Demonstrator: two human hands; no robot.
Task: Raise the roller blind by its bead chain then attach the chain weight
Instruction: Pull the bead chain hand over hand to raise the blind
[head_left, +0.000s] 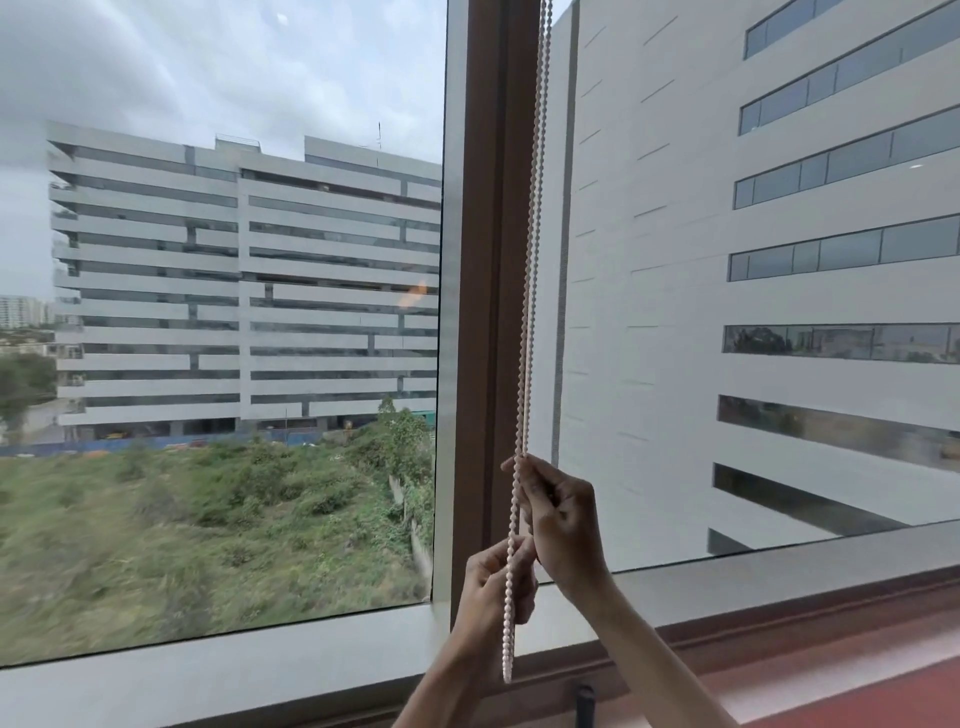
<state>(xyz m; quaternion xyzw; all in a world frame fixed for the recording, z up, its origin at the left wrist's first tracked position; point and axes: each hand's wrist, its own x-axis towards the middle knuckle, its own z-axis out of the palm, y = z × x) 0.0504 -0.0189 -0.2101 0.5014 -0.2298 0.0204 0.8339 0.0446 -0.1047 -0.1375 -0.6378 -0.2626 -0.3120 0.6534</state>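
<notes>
Right hand (563, 519) closed, pinching one strand of bead chain (530, 291); left hand (493, 587) lower, fingers curled round other strand; chain loop hangs before brown window frame (488, 260), bottom end dangling below hands near sill (779, 587)

Both hands are held up close to the bead chain (530, 291). The right hand (558, 519) is placed higher, with its fingers (524, 475) curled shut around the chain. The left hand (491, 590) is placed just below it, and the chain is pinched between its thumb and fingers. Both bare forearms are stretched up from the bottom, one on each side of the chain's lower end.
</notes>
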